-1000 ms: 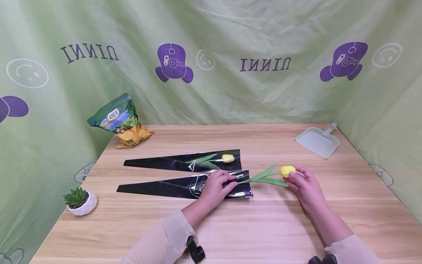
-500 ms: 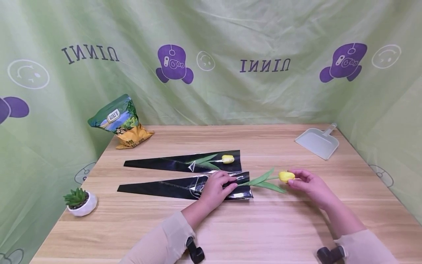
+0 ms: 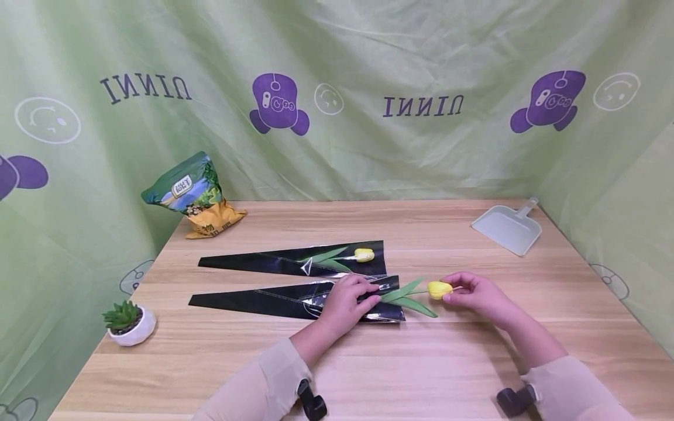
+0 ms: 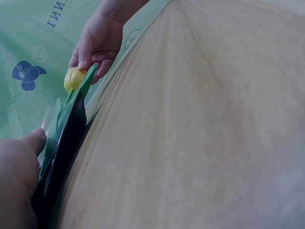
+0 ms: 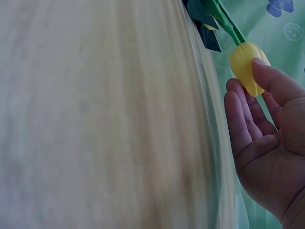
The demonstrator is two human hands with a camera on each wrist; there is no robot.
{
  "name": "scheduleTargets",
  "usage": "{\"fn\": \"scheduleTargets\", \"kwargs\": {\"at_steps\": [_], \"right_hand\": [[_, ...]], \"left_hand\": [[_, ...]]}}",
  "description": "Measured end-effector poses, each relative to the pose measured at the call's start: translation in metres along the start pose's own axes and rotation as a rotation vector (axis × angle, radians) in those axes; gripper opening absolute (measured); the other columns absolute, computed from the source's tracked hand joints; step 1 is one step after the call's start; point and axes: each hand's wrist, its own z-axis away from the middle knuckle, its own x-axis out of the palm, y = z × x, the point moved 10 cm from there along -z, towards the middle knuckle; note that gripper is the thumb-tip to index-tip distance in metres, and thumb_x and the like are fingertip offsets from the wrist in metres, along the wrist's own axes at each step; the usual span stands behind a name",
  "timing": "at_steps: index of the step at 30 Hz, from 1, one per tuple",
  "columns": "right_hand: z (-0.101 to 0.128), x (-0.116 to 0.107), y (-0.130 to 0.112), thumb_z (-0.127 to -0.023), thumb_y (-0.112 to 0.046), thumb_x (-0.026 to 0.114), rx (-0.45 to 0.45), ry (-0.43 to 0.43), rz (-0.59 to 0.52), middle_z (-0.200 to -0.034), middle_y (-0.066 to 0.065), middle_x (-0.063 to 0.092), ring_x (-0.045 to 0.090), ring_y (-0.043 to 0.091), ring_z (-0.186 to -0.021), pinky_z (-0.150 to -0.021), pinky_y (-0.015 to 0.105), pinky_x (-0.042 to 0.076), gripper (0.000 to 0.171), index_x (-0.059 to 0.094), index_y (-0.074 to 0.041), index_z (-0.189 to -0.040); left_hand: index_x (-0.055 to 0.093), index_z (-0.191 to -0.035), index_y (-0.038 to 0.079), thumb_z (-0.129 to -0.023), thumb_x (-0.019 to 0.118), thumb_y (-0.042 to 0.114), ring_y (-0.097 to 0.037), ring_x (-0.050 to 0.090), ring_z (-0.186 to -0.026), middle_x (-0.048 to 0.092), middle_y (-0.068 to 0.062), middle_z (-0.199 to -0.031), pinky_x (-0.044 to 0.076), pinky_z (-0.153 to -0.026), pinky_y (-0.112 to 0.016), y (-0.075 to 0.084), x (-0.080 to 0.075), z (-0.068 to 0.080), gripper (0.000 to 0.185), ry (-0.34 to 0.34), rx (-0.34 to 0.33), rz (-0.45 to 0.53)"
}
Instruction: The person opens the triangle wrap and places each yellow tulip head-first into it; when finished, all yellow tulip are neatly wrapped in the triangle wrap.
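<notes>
A black flower sleeve point(image 3: 242, 300) with a clear front lies flat on the table. My left hand point(image 3: 344, 301) grips it near its wide mouth, covering part of it. In the left wrist view the left thumb lies along the sleeve's edge. My right hand point(image 3: 476, 297) pinches a yellow tulip point(image 3: 439, 290) by its bloom, between thumb and fingers. Its stem end and the base of its leaves point(image 3: 405, 297) are inside the sleeve's mouth; the bloom is outside, to the right. Behind lies a second black sleeve point(image 3: 237, 261) with another yellow tulip point(image 3: 363, 255) inside.
A green and yellow bag point(image 3: 197, 196) stands at the back left of the wooden table point(image 3: 421, 368). A small succulent in a white pot point(image 3: 138, 330) sits at the left edge. A grey dustpan point(image 3: 508, 228) lies at the back right. Green printed cloth point(image 3: 347, 152) surrounds the table.
My right hand has moved left and slightly toward me with the tulip, sliding its stem and leaves further into the front sleeve. The left hand stays in place on the sleeve.
</notes>
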Motion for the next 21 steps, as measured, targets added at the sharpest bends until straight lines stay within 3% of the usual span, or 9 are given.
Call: {"fn": "scheduleTargets", "kwargs": {"at_steps": [14, 21], "right_hand": [[-0.013, 0.03, -0.008, -0.082, -0.017, 0.079, 0.004, -0.074, 0.029, -0.108, 0.015, 0.066, 0.064, 0.013, -0.089, -0.076, 0.023, 0.058, 0.049, 0.058, 0.008, -0.119], [-0.017, 0.043, -0.017, -0.081, -0.015, 0.079, -0.012, -0.085, 0.036, -0.102, 0.011, 0.067, 0.062, 0.014, -0.087, -0.071, 0.021, 0.056, 0.045, 0.061, 0.007, -0.115]], "left_hand": [[0.076, -0.106, 0.015, -0.087, 0.072, 0.028, -0.019, 0.062, -0.105, 0.07, -0.002, -0.104, 0.048, -0.097, -0.037, 0.004, 0.001, 0.0, 0.023, -0.002, 0.025, -0.009], [0.076, -0.108, 0.016, -0.088, 0.072, 0.03, -0.021, 0.062, -0.107, 0.07, -0.002, -0.105, 0.047, -0.098, -0.037, 0.005, 0.002, 0.0, 0.025, -0.009, 0.021, -0.005]]}}
